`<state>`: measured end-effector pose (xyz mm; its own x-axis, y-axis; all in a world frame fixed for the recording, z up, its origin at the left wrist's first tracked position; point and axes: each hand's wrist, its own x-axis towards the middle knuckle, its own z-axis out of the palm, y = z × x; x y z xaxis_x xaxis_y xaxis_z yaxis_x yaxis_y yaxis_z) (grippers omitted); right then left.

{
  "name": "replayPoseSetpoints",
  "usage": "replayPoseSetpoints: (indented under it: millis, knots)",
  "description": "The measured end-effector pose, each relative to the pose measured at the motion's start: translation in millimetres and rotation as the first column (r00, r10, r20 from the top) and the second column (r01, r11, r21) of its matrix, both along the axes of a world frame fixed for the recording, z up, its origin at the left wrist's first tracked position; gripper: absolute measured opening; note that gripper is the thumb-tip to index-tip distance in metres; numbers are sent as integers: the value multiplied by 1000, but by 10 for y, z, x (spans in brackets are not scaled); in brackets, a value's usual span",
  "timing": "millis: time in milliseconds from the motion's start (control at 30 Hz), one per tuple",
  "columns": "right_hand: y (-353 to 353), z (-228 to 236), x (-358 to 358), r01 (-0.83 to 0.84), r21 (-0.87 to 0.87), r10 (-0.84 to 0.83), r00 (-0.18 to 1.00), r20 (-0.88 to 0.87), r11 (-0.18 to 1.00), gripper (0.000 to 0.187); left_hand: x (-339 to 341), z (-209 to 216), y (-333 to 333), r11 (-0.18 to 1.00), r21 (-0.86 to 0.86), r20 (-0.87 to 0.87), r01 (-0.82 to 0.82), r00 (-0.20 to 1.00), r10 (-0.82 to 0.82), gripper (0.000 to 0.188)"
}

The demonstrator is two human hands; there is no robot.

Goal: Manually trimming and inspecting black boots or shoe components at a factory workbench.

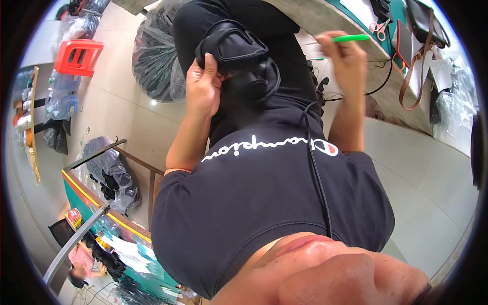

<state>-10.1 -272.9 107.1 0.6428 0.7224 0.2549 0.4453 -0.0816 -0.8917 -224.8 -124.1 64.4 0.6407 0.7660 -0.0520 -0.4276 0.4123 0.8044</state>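
My left hand (pixel 202 90) grips a black padded piece (pixel 234 47) by its near edge, thumb on top. The piece is smooth and moulded, with a thick rounded rim around a sunken panel; its exact kind is unclear. A second rounded black part (pixel 256 84) lies against it, just nearer to me, and both rest over my dark trousers. Off to the right, my raised right hand (pixel 346 58) is closed around a slim bright green pen-shaped tool (pixel 351 38). This hand is slightly blurred and apart from the black piece.
Pink-handled scissors (pixel 379 30) and a dark bag with a brown strap (pixel 431 24) lie on the worktable at far right. A stuffed clear plastic sack (pixel 158 58) stands left of my legs, with a red stool (pixel 79 57) beyond. Someone in pink (pixel 84 260) sits at lower left.
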Motion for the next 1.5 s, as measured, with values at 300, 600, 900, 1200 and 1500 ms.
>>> replayPoseSetpoints:
  millis: [300,600,900,1200,1500]
  knots:
    - [470,-178,-677,-443,299,490,866,-103,845,8,-2,-7,-91,997,69,34,28,999,-31,28]
    - [510,-171,-717,-410,345,473,872,-122,844,10,-3,6,-99,998,53,87,36,995,-40,25]
    - [576,-139,-582,-479,390,-50,581,813,786,21,10,-51,-157,997,46,17,56,998,-57,29]
    - [-195,-355,1296,194,745,-762,293,577,638,15,-324,-185,421,998,-44,288,51,957,-37,34]
    - [-881,-177,1225,670,187,-637,525,564,718,21,-465,-256,570,980,-143,37,-139,989,146,39]
